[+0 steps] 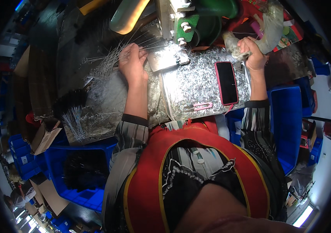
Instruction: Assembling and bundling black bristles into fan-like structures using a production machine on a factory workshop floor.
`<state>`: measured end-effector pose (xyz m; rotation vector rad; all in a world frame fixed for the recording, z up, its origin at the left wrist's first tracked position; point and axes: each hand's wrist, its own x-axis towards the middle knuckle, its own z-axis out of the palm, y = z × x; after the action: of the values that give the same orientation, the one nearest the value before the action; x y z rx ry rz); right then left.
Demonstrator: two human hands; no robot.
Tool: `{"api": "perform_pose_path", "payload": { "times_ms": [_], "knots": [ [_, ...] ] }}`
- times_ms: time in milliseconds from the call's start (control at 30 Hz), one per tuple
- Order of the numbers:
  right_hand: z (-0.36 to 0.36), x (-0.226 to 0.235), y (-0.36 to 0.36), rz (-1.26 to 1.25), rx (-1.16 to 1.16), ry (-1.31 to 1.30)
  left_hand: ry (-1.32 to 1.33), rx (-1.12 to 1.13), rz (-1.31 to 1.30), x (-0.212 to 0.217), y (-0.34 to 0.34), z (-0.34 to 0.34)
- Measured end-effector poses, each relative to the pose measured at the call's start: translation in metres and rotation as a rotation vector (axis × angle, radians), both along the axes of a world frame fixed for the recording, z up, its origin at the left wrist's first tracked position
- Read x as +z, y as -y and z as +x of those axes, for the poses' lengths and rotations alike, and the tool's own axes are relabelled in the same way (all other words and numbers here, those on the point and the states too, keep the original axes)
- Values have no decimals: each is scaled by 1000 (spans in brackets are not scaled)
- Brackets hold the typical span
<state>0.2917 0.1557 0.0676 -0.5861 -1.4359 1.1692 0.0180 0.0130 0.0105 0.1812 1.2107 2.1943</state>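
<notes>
My left hand [133,64] is closed, its fingers curled on thin metal wires [109,57], whose ends stick out on both sides of it. Just right of it lies a small metal plate [166,58] at the foot of a machine with a green bolted bracket [188,30]. My right hand [253,54] grips a handle wrapped in pale cloth [272,29], at the upper right. Between my forearms, a phone in a pink case [226,83] rests on a shiny foil-like work surface [188,91].
A pink-handled small tool [203,106] lies near the surface's front edge. Another wire bundle [76,122] stands at the left table edge. Blue bins flank me: one with dark contents [95,196] at lower left, another [285,128] at right. A yellowish lit guard [128,17] hangs overhead.
</notes>
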Motion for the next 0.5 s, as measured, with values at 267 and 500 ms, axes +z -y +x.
{"api": "perform_pose_path", "payload": {
  "times_ms": [267, 500],
  "knots": [
    [8, 41, 4, -327, -18, 53, 13, 44, 25, -7, -2, 0],
    [2, 50, 10, -301, -53, 100, -15, 98, 36, -11, -7, 6]
  ]
}}
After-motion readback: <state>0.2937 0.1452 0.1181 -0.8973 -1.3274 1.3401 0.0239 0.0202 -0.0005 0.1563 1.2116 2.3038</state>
